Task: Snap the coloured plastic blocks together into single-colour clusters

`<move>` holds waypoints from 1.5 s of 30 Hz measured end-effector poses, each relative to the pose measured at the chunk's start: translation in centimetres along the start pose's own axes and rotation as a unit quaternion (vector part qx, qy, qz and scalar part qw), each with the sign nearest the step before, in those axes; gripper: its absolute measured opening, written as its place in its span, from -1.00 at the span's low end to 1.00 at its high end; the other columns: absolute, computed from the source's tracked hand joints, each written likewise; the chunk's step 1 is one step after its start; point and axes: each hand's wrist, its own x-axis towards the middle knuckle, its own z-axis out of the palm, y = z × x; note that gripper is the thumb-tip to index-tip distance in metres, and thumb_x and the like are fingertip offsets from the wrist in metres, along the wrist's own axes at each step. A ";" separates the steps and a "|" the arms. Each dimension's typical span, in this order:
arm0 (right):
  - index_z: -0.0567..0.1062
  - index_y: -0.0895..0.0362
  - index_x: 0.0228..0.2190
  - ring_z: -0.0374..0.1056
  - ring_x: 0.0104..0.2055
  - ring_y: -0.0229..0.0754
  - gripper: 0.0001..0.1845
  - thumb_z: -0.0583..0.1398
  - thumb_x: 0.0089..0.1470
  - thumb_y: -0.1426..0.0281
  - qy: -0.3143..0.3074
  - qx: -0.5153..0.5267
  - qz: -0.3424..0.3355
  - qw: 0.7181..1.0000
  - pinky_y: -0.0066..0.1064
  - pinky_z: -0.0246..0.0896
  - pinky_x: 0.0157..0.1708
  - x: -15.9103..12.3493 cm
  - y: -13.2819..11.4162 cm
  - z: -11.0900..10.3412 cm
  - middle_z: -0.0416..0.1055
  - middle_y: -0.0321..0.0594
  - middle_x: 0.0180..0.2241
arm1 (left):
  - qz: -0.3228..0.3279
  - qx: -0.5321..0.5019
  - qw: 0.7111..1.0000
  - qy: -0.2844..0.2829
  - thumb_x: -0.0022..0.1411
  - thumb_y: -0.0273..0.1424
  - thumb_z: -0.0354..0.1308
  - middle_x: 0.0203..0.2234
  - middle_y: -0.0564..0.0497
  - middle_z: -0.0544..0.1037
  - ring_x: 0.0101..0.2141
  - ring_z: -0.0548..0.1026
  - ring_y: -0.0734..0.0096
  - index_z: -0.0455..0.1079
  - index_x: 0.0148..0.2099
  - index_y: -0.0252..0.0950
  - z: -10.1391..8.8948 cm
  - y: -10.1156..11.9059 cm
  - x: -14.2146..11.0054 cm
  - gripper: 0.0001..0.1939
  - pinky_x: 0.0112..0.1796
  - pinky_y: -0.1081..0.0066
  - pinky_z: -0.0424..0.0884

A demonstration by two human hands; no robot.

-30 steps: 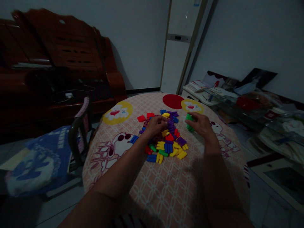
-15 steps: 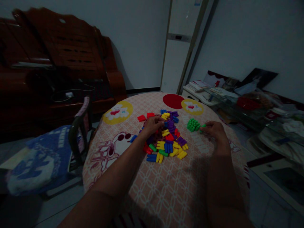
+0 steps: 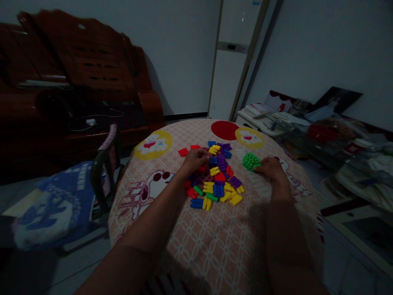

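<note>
A pile of small plastic blocks (image 3: 216,180), red, yellow, blue, purple and green, lies in the middle of a round table with a pink cartoon cloth (image 3: 215,241). My left hand (image 3: 194,159) rests on the pile's left side with its fingers curled among the pieces. A cluster of green blocks (image 3: 250,160) sits apart on the right. My right hand (image 3: 272,168) is beside it, fingers bent and touching its right edge. What either hand grips is too dark to make out.
A dark chair (image 3: 102,172) with a blue cushion (image 3: 52,205) stands left of the table. A dark wooden sofa (image 3: 76,90) lies behind. A low glass table with papers and clutter (image 3: 307,131) is on the right. A white cabinet (image 3: 230,61) stands against the far wall.
My right hand drew away to the right of the green cluster, then came back to touch its edge. My left hand shifted slightly left on the pile.
</note>
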 end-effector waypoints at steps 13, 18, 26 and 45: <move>0.51 0.14 -0.54 0.33 -0.65 -0.24 -0.79 0.39 -0.21 0.30 -0.064 0.070 -0.086 0.992 -0.47 0.18 -0.66 -2.6 -5.1 -1.9 0.45 -0.22 -0.65 | 0.051 0.214 0.904 -0.366 -0.22 -0.41 0.47 -0.61 0.11 0.54 -0.52 0.51 0.35 0.50 -0.48 -0.20 1.0 5.3 -3.5 -0.78 -0.47 0.47 0.32; 0.52 0.15 -0.56 0.33 -0.65 -0.24 -0.75 0.39 -0.19 0.25 -0.071 0.100 -0.112 0.986 -0.49 0.17 -0.69 -3.6 -6.4 -2.0 0.44 -0.21 -0.66 | 0.109 0.419 0.859 -0.274 -0.27 -0.55 0.47 -0.45 -0.03 0.58 -0.31 0.58 0.07 0.48 -0.25 -0.19 4.5 5.6 -6.2 -0.55 -0.32 0.32 0.40; 0.51 0.15 -0.56 0.30 -0.69 -0.26 -0.90 0.33 -0.17 0.40 0.011 0.143 -0.067 0.987 -0.49 0.20 -0.71 -3.9 -6.7 -2.9 0.44 -0.23 -0.66 | 0.079 0.357 0.884 -0.291 -0.15 -0.61 0.29 -0.41 0.02 0.58 -0.36 0.55 0.22 0.51 -0.16 -0.23 1.6 6.0 -3.6 -0.58 -0.33 0.39 0.40; 0.50 0.20 -0.57 0.30 -0.74 -0.30 -0.83 0.33 -0.11 0.37 0.110 0.254 -0.050 0.960 -0.55 0.23 -0.77 -2.2 -4.4 -3.3 0.44 -0.25 -0.66 | 0.100 0.382 0.911 -0.121 0.18 -0.59 0.11 -0.10 -0.17 0.62 -0.07 0.56 0.25 0.46 0.08 -0.40 11.3 5.5 6.5 -0.59 -0.01 0.34 0.45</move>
